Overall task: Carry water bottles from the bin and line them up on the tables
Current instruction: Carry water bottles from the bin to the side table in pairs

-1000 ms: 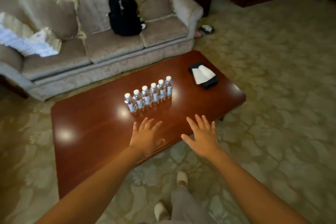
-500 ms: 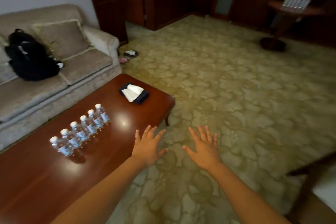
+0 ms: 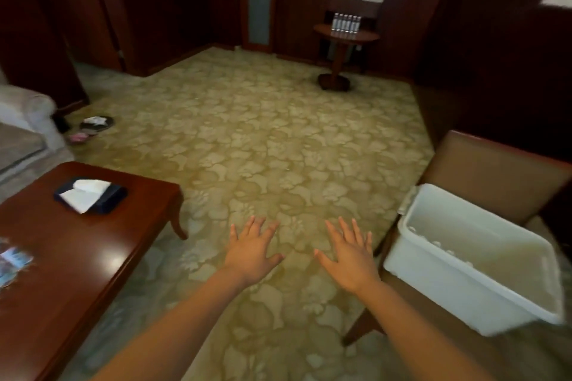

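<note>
A white plastic bin (image 3: 445, 275) stands on a brown chair at the right, its inside looking bare. My left hand (image 3: 252, 249) and my right hand (image 3: 349, 254) hover over the carpet with fingers spread, holding nothing; the right one is just left of the bin. The red-brown coffee table (image 3: 93, 257) fills the lower left, and a blurred bottle (image 3: 12, 263) shows at its left edge. Far across the room, a row of several water bottles (image 3: 345, 22) stands on a small round table (image 3: 346, 35).
A dark tissue box (image 3: 91, 195) lies on the coffee table's far end. A pale sofa arm (image 3: 24, 108) and slippers (image 3: 93, 127) sit at the left. Patterned carpet (image 3: 263, 139) stretches between the tables. Dark wood panels line the back wall.
My view has swung right, away from the sofa and the coffee table's bottle row. The bin and round table have come into view. Both hands stay spread and hold nothing.
</note>
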`<state>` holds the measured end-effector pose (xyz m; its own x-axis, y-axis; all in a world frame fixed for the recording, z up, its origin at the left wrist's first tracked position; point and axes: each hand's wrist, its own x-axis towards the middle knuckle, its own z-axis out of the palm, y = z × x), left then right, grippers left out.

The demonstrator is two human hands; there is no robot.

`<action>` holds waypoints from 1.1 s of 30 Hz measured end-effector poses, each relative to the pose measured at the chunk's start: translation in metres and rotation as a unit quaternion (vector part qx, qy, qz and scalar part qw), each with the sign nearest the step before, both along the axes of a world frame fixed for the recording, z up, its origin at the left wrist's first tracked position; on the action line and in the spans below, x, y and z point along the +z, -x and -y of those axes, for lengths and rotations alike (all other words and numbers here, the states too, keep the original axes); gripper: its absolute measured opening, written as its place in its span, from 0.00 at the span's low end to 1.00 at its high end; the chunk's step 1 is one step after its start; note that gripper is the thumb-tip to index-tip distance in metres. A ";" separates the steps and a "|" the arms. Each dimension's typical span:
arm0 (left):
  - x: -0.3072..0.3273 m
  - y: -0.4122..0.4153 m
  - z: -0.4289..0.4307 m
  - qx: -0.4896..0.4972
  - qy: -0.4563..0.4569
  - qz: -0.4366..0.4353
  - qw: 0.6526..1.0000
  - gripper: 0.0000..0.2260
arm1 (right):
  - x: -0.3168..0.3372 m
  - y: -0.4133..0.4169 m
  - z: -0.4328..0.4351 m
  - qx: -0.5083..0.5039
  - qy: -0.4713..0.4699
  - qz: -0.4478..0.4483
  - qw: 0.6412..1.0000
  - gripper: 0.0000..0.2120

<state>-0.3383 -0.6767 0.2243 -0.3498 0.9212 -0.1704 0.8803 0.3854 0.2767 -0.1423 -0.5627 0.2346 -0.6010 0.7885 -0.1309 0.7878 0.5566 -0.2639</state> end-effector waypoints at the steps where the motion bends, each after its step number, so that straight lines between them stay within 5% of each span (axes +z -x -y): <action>1: 0.002 -0.014 -0.011 -0.016 0.002 0.001 1.000 0.33 | 0.002 -0.017 -0.007 -0.015 0.002 -0.004 1.000 0.36; 14: 0.003 -0.143 -0.164 -0.235 0.002 -0.033 0.971 0.32 | -0.014 -0.169 -0.069 -0.213 0.015 -0.021 0.977 0.34; 33: -0.039 -0.233 -0.441 -0.430 0.029 0.014 0.902 0.31 | -0.059 -0.261 -0.249 -0.432 0.039 -0.021 0.901 0.33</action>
<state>-0.1057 -0.2356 0.1850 0.4957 0.8388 -0.2251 0.8535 -0.4225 0.3049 0.1182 -0.3133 0.1759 0.2269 0.9535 -0.1982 0.9061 -0.2813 -0.3161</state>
